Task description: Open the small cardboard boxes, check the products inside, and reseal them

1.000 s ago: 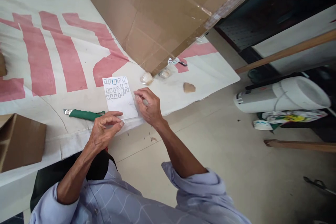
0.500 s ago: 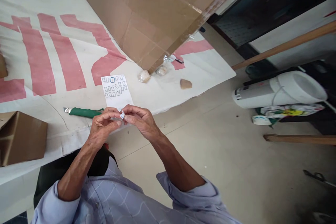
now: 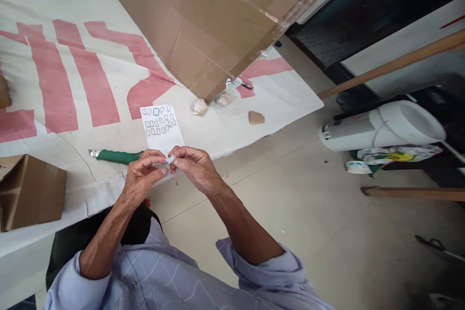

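Between my two hands is a small white sticker-like piece [image 3: 170,159] with a dark blue outline. My left hand [image 3: 145,172] pinches its left side between thumb and fingers. My right hand [image 3: 192,167] grips the right side the same way, so the fingertips almost meet. Just beyond them lies a white sheet [image 3: 165,139] with rows of small outlined shapes, one of them in bolder blue. Its near end is hidden by my hands. A green utility knife [image 3: 118,156] rests left of the sheet, its handle end close to my left hand.
A large taped cardboard box [image 3: 203,24] stands on the cloth-covered table [image 3: 214,133]. By its near corner sit two clear-wrapped lumps [image 3: 199,106] and a brown piece [image 3: 256,117]. A smaller carton [image 3: 36,193] is at left. On the right, a white bucket [image 3: 381,126] lies on its side.
The small white piece has turned between my fingertips and now lies flatter and wider. Both hands stay in nearly the same place. The view has shifted very slightly.
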Motion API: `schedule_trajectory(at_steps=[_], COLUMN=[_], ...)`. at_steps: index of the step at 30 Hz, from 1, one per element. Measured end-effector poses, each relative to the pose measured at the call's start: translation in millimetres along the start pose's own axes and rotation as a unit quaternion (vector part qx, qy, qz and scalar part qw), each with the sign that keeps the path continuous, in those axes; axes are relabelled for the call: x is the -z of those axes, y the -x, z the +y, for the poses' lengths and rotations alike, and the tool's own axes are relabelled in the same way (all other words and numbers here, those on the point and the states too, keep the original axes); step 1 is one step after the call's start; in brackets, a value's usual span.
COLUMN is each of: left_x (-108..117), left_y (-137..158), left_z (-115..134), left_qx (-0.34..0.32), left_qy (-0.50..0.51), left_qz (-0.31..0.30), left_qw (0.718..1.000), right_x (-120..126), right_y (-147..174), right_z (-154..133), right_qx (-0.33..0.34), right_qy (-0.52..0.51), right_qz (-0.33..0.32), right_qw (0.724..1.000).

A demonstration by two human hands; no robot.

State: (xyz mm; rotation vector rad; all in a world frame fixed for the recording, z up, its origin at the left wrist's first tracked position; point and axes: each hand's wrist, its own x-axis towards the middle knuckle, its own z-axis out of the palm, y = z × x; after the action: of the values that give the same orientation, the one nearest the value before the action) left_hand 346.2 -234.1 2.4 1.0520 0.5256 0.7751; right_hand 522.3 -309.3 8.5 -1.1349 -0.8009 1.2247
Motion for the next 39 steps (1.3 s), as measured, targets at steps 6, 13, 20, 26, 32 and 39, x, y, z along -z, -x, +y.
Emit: schedule_trajectory(at_steps=[6, 13, 20, 26, 32, 39], left_x=[0.4, 1.5, 6.7, 4.0, 4.6, 5.0], left_y=[2.9, 7.7, 13.6, 17.4, 16.6, 16.6], left_z=[-0.9, -11.7, -28.3, -41.7, -44.3, -45.7], left_qx=[0.019, 0.03, -0.082, -0.196, -0.199, -0.189], left_qy=[-0.007, -0.014, -0.257, -0.536, -0.569, -0.545], left_qz=[-0.004, -0.009, -0.028, -0.029, -0.041, -0.04], left_qw=[1.0, 0.999, 0.962, 0.82, 0.797, 0.816], right_x=[-0.6, 1.2, 25.6, 53.9, 59.7, 59.9], right_y=[0.0, -0.2, -19.6, -64.8, -92.8, -103.0], right_z=[1.2, -0.8, -7.2, -13.3, -13.6, -17.9], right_qx=[0.027, 0.047, 0.043, -0.037, -0.088, -0.146], right_qy=[0.027, 0.094, 0.16, 0.236, 0.271, 0.28], right_qz=[0.027, 0.069, 0.134, 0.125, 0.085, 0.079], right_qw=[0.999, 0.992, 0.977, 0.963, 0.955, 0.946])
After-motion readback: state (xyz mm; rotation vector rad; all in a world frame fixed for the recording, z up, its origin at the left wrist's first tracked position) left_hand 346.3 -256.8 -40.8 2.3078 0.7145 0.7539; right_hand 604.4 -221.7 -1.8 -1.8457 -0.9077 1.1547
